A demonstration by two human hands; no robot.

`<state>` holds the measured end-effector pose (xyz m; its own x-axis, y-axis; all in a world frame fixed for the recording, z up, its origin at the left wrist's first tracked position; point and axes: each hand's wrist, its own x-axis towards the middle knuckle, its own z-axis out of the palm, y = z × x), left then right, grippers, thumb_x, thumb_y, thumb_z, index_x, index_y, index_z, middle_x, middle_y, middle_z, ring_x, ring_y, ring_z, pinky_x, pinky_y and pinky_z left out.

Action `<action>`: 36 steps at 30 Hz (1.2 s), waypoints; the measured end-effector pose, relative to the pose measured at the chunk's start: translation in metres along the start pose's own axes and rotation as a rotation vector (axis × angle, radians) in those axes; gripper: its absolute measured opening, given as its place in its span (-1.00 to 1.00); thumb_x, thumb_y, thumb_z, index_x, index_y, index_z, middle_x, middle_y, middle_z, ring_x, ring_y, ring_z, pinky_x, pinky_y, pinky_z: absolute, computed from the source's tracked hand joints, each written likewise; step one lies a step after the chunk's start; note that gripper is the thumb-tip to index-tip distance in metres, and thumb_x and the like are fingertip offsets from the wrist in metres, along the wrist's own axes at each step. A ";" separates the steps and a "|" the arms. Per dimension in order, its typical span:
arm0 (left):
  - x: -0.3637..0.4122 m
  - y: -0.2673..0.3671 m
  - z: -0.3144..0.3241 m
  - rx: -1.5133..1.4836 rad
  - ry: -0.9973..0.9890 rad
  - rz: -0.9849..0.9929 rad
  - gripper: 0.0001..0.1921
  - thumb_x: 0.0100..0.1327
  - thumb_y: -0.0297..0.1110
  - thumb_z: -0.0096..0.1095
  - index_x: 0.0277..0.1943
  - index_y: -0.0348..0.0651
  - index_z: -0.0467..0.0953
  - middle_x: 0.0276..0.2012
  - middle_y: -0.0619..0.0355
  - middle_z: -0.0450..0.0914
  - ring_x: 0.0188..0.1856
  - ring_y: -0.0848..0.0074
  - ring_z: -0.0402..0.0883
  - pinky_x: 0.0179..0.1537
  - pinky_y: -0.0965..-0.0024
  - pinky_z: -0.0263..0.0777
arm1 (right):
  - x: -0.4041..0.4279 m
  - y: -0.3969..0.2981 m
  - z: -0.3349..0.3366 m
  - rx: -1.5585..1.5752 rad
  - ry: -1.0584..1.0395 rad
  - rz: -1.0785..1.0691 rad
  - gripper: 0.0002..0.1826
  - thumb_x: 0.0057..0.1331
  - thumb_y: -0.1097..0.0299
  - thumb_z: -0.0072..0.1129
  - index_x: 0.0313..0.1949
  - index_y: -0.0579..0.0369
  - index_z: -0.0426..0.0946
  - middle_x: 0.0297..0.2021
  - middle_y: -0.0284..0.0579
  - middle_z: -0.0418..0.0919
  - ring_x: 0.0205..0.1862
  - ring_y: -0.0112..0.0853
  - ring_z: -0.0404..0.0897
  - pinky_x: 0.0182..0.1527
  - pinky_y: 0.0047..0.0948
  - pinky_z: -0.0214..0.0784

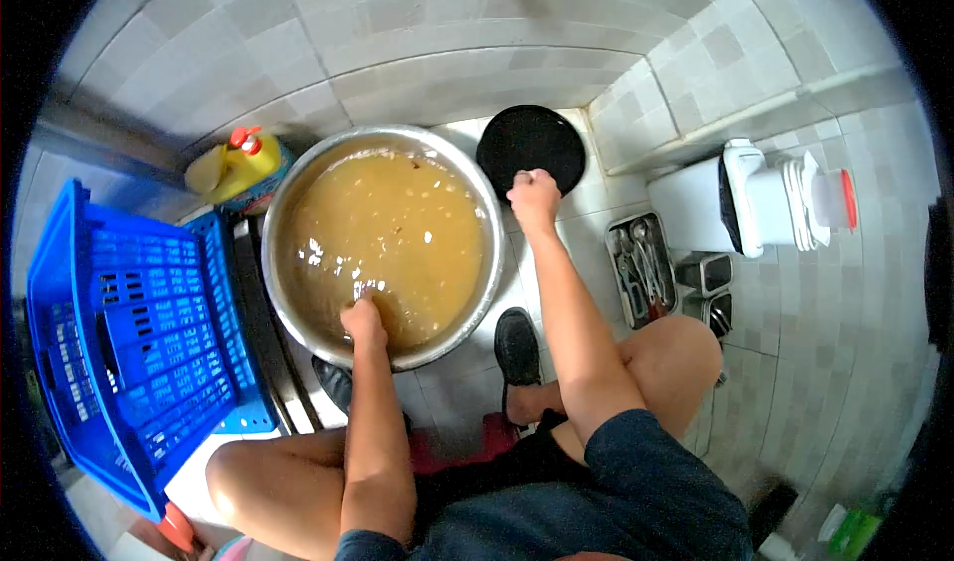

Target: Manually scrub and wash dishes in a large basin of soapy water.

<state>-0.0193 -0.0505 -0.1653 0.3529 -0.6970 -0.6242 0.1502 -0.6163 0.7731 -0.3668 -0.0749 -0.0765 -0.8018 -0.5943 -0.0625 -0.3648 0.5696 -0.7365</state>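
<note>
My left hand [364, 324] dips into cloudy yellowish-brown water [387, 218] near the close rim of a large round metal basin [495, 263]. Its fingers are under the surface, so whether they grip anything is hidden. To the right of the basin is a round black pan [531, 140], its dark face turned up towards me. My right hand [535, 199] is closed in a fist at the pan's near edge and appears to grip it there; the hand covers the exact point of hold. Small light bits float on the water.
On the left, a blue plastic basket [156, 322] lies tipped beside the basin. A yellow bottle with a red cap [257, 158] stands behind it. Rightward are a cutlery tray [641, 270], metal containers [704, 274] and a white bin [693, 203]. Tiled walls [477, 32] enclose the far side.
</note>
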 end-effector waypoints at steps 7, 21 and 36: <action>-0.014 0.027 0.005 0.585 0.219 0.166 -0.52 0.22 -0.22 0.36 0.11 -0.38 0.53 0.05 -0.20 0.63 0.08 0.06 0.62 0.10 0.21 0.44 | -0.139 -0.063 0.055 -0.353 -0.646 -0.396 -0.71 0.29 0.27 0.13 -0.12 0.23 0.55 -0.16 0.29 0.61 -0.10 0.13 0.60 0.02 -0.03 0.47; 0.000 0.029 -0.006 0.877 0.326 0.284 -0.43 0.12 -0.16 0.45 0.04 -0.47 0.46 0.03 -0.35 0.48 0.15 -0.15 0.45 0.18 -0.01 0.37 | -0.200 -0.054 0.108 -0.591 -0.835 -0.531 -0.53 0.29 0.47 -0.07 0.21 0.20 0.36 0.14 0.30 0.42 0.20 0.10 0.45 0.25 0.00 0.29; 0.028 0.011 -0.020 1.003 0.039 0.256 -0.78 0.11 -0.44 0.25 -0.22 -0.43 0.59 -0.23 -0.33 0.66 -0.12 -0.14 0.67 -0.01 0.05 0.55 | -0.202 -0.047 0.125 -0.572 -0.731 -0.468 -0.75 0.30 0.51 -0.03 -0.03 0.20 0.39 0.05 0.27 0.43 0.01 0.09 0.56 0.04 -0.07 0.48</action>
<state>0.0107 -0.0696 -0.1716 0.2984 -0.8489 -0.4363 -0.7654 -0.4859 0.4220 -0.1285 -0.0528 -0.1130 -0.1091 -0.9157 -0.3867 -0.8886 0.2642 -0.3749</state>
